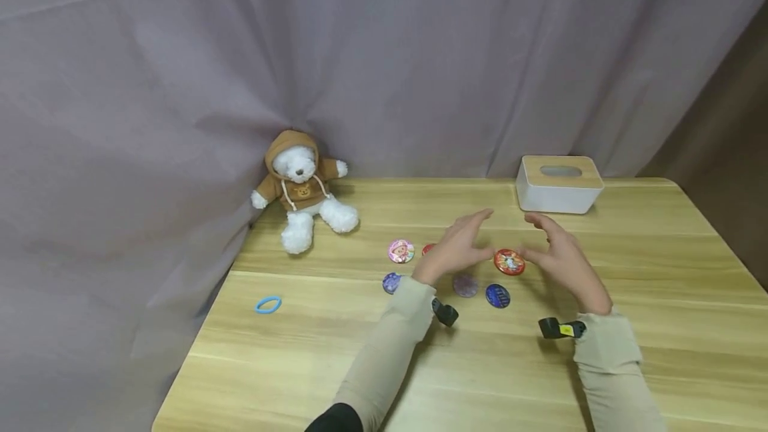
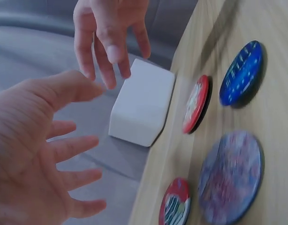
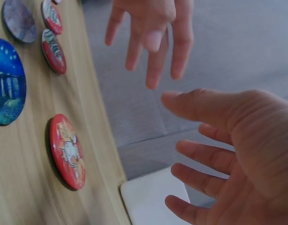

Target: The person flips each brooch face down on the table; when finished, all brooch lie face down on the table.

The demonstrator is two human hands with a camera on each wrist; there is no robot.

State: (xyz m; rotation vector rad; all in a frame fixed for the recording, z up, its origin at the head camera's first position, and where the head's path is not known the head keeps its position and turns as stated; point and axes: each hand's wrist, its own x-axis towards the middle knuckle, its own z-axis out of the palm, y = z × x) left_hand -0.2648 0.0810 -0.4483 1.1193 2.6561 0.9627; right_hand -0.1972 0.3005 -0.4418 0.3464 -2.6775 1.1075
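Both hands hover above the table with spread fingers, palms facing each other and nothing between them. The left hand is over the round badges, hiding part of a red one. To the right, the right hand is raised beside the orange-red badge, which lies flat. In front of them lie a dark blue badge and a pale purple badge. Further left are a pink badge and a violet badge. The right wrist view shows two red-and-white badges close together.
A white bear in a brown hoodie sits at the table's back left. A white tissue box with a wooden top stands at the back right. A blue ring lies at the left. Behind the table hangs a grey curtain.
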